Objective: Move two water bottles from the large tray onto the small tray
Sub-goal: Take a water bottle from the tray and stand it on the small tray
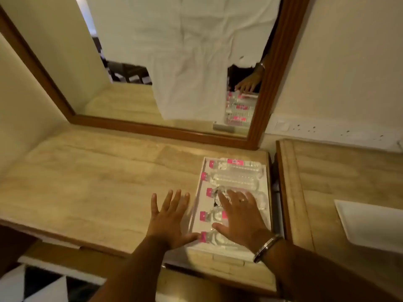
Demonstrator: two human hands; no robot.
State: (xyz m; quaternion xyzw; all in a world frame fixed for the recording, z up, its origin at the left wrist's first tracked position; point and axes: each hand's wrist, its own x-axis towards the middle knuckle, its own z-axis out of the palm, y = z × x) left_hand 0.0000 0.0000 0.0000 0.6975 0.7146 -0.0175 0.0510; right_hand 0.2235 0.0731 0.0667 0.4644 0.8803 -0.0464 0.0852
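A large white tray [265,182] lies on the beige stone counter, right of centre. Several clear water bottles [235,178] with pink caps and pink labels lie side by side in it, caps pointing left. My right hand [242,216], fingers spread, hovers over or rests on the nearer bottles and hides parts of them. My left hand [171,216] is spread flat over the counter just left of the tray, its thumb near the pink cap of the nearest bottle [204,236]. A small white tray [370,225] sits on the separate counter at the far right.
A wood-framed mirror [152,129] leans behind the counter and reflects the tray and a hand. A dark gap [277,192] separates the two counters. The counter's front edge [87,245] runs below my hands. Wall sockets [314,128] sit at the right.
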